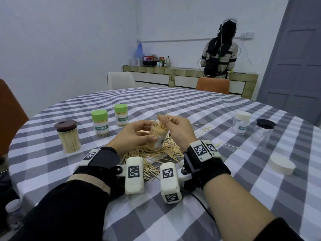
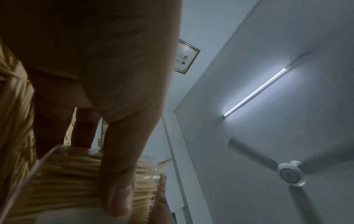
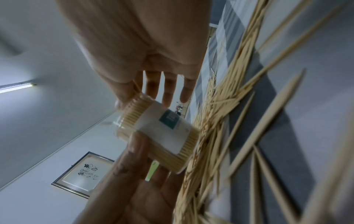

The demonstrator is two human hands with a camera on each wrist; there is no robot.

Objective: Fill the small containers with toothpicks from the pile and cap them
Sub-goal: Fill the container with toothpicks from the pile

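On the left of the table point(image 1: 173, 105) stood a brown-lidded jar point(image 1: 68, 136) and two green-capped jars point(image 1: 100, 122), all packed with toothpicks. At centre, the left hand point(image 1: 132, 136) gripped a clear jar point(image 1: 158, 136), nearly full and tilted, its mouth toward the right hand point(image 1: 178, 131). That hand pinched a small bunch of toothpicks point(image 1: 163, 120) just above the mouth, roughly in line with the jar's long axis. The pile point(image 1: 156, 155) lay beneath. Farther right stood a white-capped jar point(image 1: 242, 123) and a black-lidded jar point(image 1: 263, 133), seemingly empty, with a loose white cap point(image 1: 281, 165) nearer.

clear glossy container point(image 1: 159, 136), wooden toothpicks point(image 1: 156, 153), checked cloth point(image 1: 173, 105)
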